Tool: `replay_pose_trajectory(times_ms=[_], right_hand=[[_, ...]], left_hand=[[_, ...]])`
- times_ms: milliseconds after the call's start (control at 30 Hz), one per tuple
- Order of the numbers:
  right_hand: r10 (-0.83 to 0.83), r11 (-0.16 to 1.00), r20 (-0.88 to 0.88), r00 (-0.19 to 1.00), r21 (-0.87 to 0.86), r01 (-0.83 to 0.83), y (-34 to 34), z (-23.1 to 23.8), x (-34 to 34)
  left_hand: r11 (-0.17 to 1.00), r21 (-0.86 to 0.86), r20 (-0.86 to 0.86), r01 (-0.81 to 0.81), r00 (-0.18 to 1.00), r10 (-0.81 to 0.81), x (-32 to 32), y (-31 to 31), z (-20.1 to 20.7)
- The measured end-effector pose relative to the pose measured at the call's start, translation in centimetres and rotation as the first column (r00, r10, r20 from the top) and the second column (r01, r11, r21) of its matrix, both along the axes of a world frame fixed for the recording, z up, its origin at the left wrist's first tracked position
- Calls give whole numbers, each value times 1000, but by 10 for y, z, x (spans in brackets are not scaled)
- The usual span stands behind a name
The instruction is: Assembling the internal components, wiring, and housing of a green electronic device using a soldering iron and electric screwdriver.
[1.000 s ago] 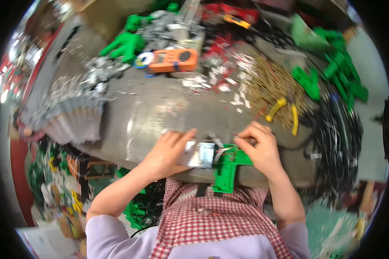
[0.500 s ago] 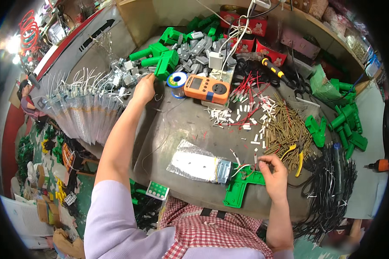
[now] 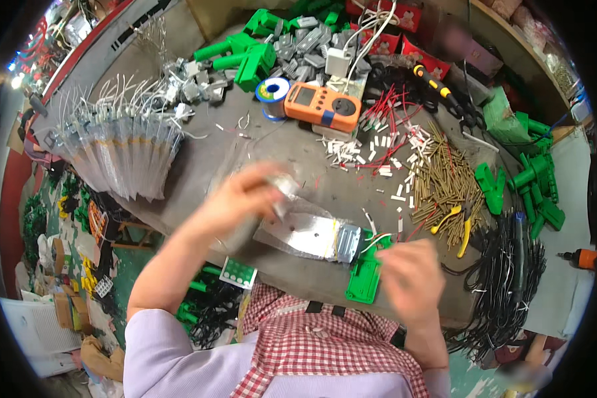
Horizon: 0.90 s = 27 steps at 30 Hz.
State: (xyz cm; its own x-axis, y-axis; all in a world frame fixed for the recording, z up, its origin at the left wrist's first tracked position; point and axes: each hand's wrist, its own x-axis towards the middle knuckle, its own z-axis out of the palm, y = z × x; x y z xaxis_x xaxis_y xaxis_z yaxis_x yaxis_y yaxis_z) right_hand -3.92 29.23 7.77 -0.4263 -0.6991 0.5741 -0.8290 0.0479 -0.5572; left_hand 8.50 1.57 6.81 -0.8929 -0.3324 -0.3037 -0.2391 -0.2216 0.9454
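Evidently part-assembled, the green housing [image 3: 362, 282] lies face-up on the bench [image 3: 202, 156], its inside uncovered, a white wire [image 3: 374, 241] reaching into it. Beside it, a clear sleeve [image 3: 270, 237] encloses a silver plate [image 3: 310, 237]. The left hand [image 3: 242, 199] pinches a small silvery piece [image 3: 284, 185]; the right hand [image 3: 412, 273] blurs over the housing, its grip unclear. Red boxes [image 3: 426, 61] stand behind, contents indistinct.
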Motion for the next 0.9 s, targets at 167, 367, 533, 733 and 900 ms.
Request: replay_pose_trajectory(times_ms=[167,367,533,733,900], right_hand=[[503,846,-43,863,230,-481,-28,17,31],[100,989,110,989,-115,-88,3,-21,44],[117,993,517,848,-66,-97,19,-19,57],[214,951,533,819,77,-299,26,-16,35],[13,1000,693,721,-1,-17,32,-43,41]], left_hand=[[811,467,-21,352,921,-388,23,77,-29],[684,366,-239,631,774,-586,15,84,-24],[725,409,-199,555,829,-522,10,96,-39],[830,-9,-159,558,819,-552,8,95,-28],[510,-857,-172,69,896,-409,-26,64,-30]])
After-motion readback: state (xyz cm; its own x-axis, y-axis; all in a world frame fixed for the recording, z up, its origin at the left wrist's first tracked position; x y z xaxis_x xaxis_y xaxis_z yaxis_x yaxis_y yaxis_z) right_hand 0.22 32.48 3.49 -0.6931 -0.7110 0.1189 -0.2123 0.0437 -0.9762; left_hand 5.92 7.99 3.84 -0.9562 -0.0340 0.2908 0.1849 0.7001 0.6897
